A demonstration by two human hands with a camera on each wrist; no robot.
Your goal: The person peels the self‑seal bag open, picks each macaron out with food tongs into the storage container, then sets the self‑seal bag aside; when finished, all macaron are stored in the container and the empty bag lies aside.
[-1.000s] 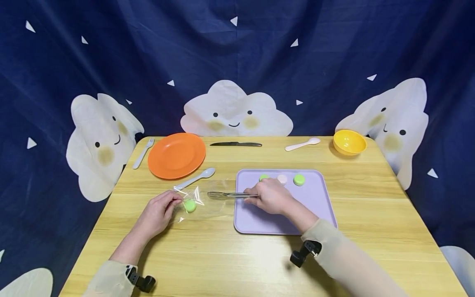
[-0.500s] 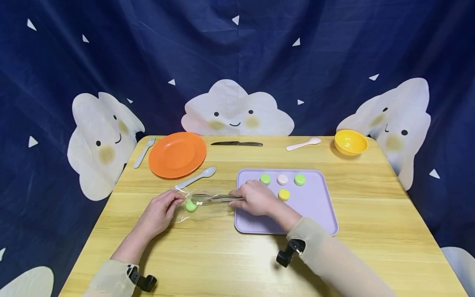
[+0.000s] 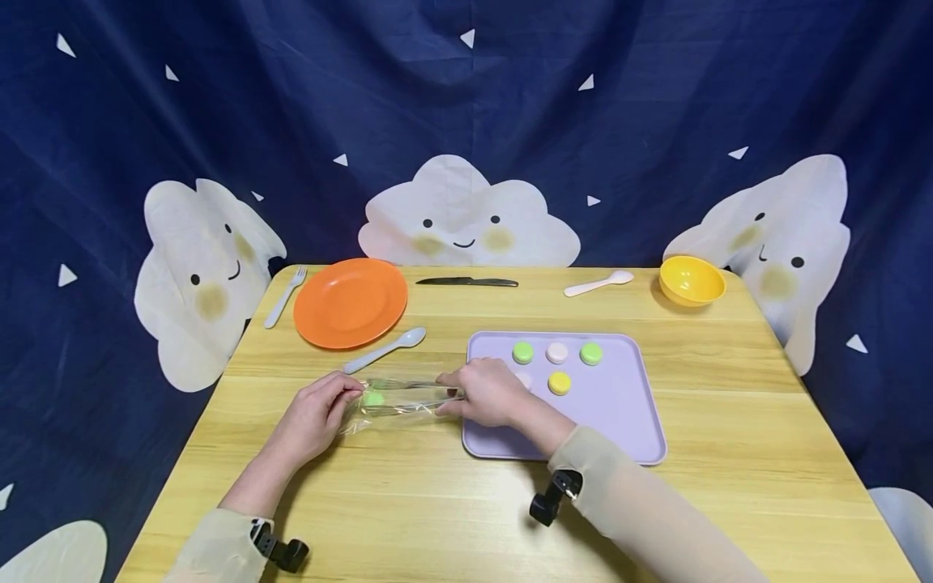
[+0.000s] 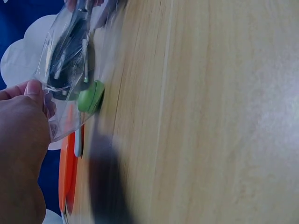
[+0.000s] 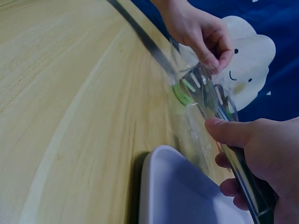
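Two hands work one clear bag (image 3: 394, 398) on the bench (image 3: 452, 502).
Left hand (image 3: 315, 414) pinches its edge steady; right hand (image 3: 487, 394) clasps tongs (image 3: 411, 387), tips inside by the green macaron (image 3: 374, 397).

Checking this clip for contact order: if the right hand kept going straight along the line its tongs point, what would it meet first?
Most likely the green macaron inside the clear bag. The right hand holds the tongs pointing left into the bag, tips about at the macaron; the left hand pinching the bag lies just beyond. Whether they touch is unclear.
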